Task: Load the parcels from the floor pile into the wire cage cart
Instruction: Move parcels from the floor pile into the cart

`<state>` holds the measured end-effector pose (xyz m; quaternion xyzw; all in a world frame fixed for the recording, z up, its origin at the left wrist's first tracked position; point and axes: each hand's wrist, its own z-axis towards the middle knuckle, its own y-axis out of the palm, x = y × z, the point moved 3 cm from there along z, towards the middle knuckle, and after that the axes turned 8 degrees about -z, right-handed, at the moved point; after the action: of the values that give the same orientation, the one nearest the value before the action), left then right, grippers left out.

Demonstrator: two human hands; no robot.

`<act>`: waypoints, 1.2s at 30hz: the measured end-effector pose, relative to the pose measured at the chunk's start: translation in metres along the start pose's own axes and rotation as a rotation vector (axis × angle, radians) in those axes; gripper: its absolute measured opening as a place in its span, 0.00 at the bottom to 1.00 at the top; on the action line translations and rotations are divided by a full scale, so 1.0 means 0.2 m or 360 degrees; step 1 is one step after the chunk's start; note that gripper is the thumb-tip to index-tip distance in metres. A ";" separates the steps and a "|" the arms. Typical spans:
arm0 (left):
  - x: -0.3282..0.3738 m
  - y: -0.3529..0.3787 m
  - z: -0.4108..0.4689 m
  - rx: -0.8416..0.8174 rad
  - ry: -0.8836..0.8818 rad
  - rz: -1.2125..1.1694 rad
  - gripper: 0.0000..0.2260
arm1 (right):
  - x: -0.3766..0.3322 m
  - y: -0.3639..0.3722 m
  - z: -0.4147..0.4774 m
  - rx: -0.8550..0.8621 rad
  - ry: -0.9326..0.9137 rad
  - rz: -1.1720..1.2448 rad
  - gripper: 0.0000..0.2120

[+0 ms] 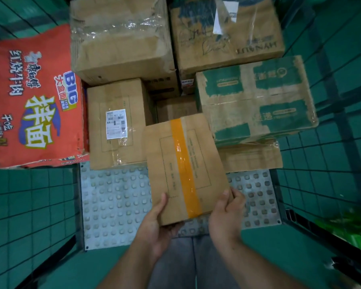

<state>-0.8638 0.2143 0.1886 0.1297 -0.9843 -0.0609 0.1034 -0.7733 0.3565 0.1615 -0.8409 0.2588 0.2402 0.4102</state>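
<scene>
Parcel (181, 163), a flat brown carton with an orange tape stripe along its top, is held at the middle of the view above the studded metal cart floor (113, 205), its far end tilted toward one o'clock. The left hand (156, 222) grasps its near edge at seven o'clock, thumb on the top face and fingers curled underneath. The right hand (227, 215) grasps the near right corner at five o'clock, thumb on top and fingers wrapped round the side.

Beyond the parcel other cartons fill the far half of the cart. A labelled box (117, 124) sits at ten o'clock, just beside the parcel. A red box (33, 101) with large print lies at nine o'clock, touching the labelled box. A taped box (121, 38) stands at eleven o'clock and a printed box (227, 34) at one o'clock, side by side. A green box (256, 101) at two o'clock rests on a flat box (250, 157) at three o'clock. A low box (175, 107) shows in the gap at twelve o'clock.

Cage wall (29, 205) of black wire rises at eight o'clock, with a matching one at three o'clock. Grey trousers (186, 263) show at six o'clock.
</scene>
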 end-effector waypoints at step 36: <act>0.42 0.44 0.73 0.0116 0.0408 -0.0423 0.18 | -0.31 0.68 0.61 -0.0005 0.0177 0.0525 0.36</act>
<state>-0.9970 0.2894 0.0748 0.2688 -0.9388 -0.0212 0.2144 -0.9291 0.3994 0.0558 -0.7997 0.4152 0.2579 0.3489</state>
